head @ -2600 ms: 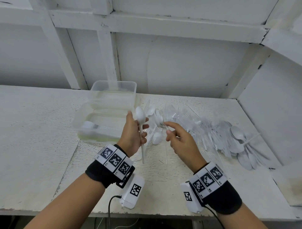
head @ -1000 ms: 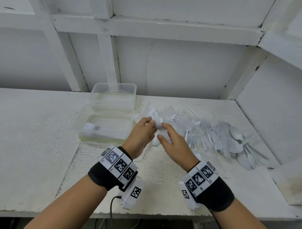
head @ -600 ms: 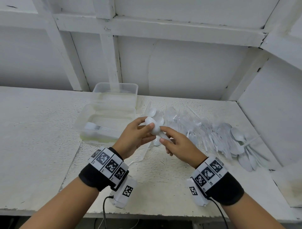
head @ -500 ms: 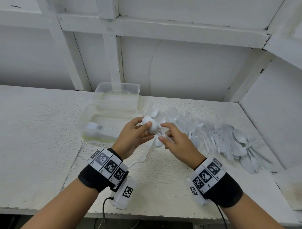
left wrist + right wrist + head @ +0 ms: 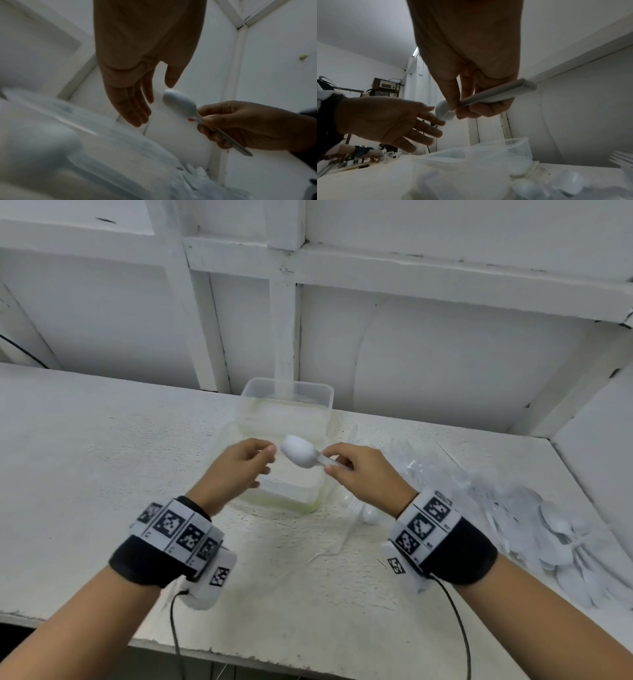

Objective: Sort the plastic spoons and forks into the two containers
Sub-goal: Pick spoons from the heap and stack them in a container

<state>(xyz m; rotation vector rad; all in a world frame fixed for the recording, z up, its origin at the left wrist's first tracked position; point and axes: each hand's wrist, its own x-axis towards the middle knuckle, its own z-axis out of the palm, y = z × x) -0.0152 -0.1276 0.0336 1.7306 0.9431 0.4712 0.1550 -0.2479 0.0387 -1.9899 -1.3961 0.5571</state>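
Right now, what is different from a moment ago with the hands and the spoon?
The left hand let go of the spoon and opened, fingers spread just beside its bowl. The right hand now holds the spoon alone, pinching the handle together with a fork, raised over the containers. The pile of cutlery on the table stayed where it was.
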